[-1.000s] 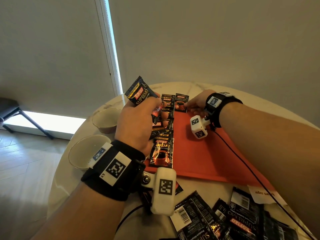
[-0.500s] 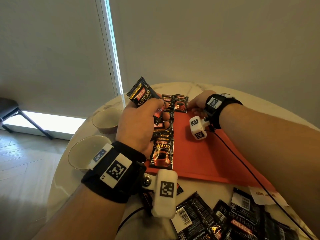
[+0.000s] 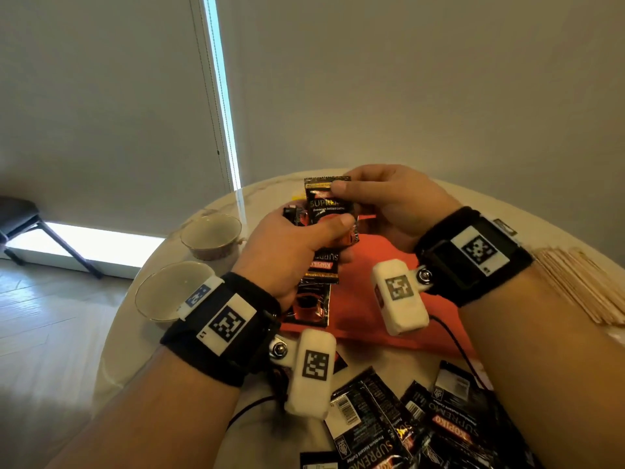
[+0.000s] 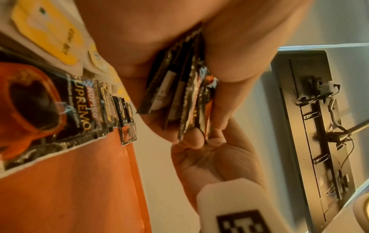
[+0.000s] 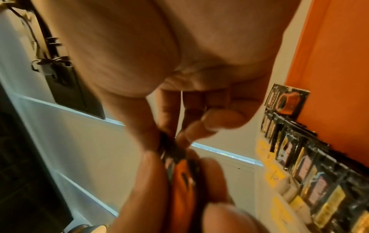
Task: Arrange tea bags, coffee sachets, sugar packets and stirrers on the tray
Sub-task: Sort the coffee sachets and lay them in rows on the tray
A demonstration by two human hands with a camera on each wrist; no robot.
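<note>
The right hand (image 3: 389,201), back from the tray's (image 3: 378,319) far edge, now pinches the top sachet (image 3: 324,204) of the stack (image 4: 179,94) gripped in the left hand (image 3: 287,245), ready for placing next.

My left hand (image 3: 287,248) covers most of the sachet row (image 3: 313,299) on the tray (image 3: 378,299). Can't count the sachets in my grip (image 4: 185,100), edges overlap. Loose sachet pile (image 3: 422,431) cut off at the bottom edge. Right wrist view blurred where my right hand (image 5: 179,102) pinches.
</note>
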